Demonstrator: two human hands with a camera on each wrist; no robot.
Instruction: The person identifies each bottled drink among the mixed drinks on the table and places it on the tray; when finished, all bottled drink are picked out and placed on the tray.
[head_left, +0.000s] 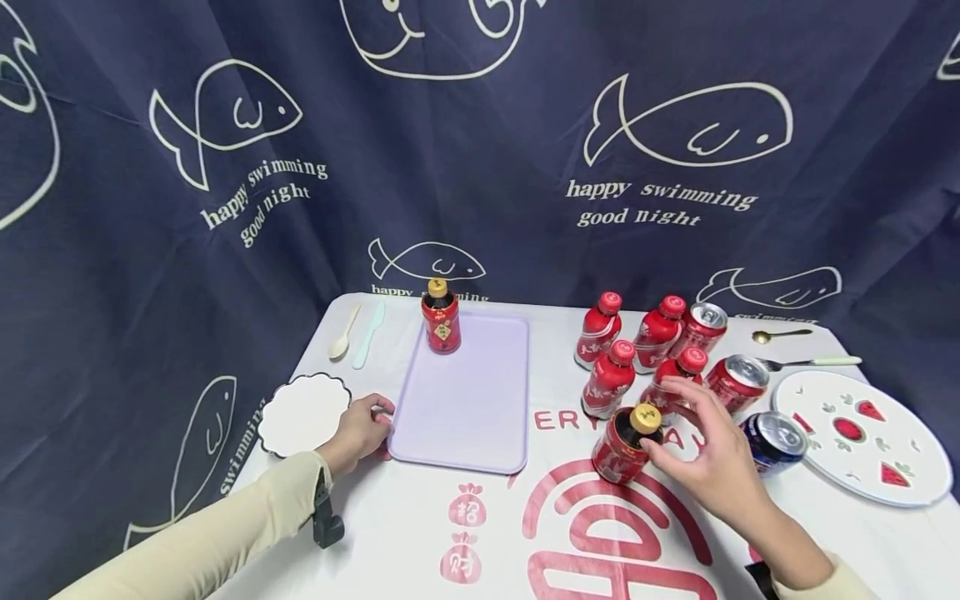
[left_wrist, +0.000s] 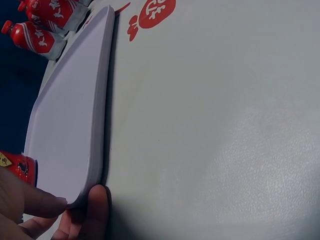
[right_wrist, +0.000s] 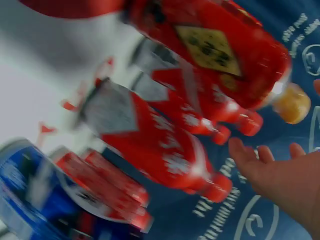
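At its near-left corner, a pale lilac tray (head_left: pixel 461 400) is held by my left hand (head_left: pixel 363 433); in the left wrist view, fingertips (left_wrist: pixel 97 202) bend against the rim. One red-labelled dark bottle with a gold cap (head_left: pixel 442 321) stands at the tray's far-left corner. A second gold-capped bottle (head_left: pixel 622 446) stands on the cloth, slightly tilted in view. Around its cap my right hand (head_left: pixel 708 454) is spread, thumb and fingers apart. In the right wrist view the fingers (right_wrist: pixel 245 155) show a gap from the gold cap (right_wrist: pixel 292 103).
Several red-capped bottles (head_left: pixel 609 379) cluster behind the right hand. Red cans (head_left: pixel 738 383) and a blue can (head_left: pixel 772 442) stand beside them. A watermelon-patterned plate (head_left: pixel 847 458), a fork (head_left: pixel 817 362) and a small spoon (head_left: pixel 780 335) lie right. A scalloped white plate (head_left: pixel 303 415), spoon (head_left: pixel 343 337) and knife (head_left: pixel 367 337) lie left.
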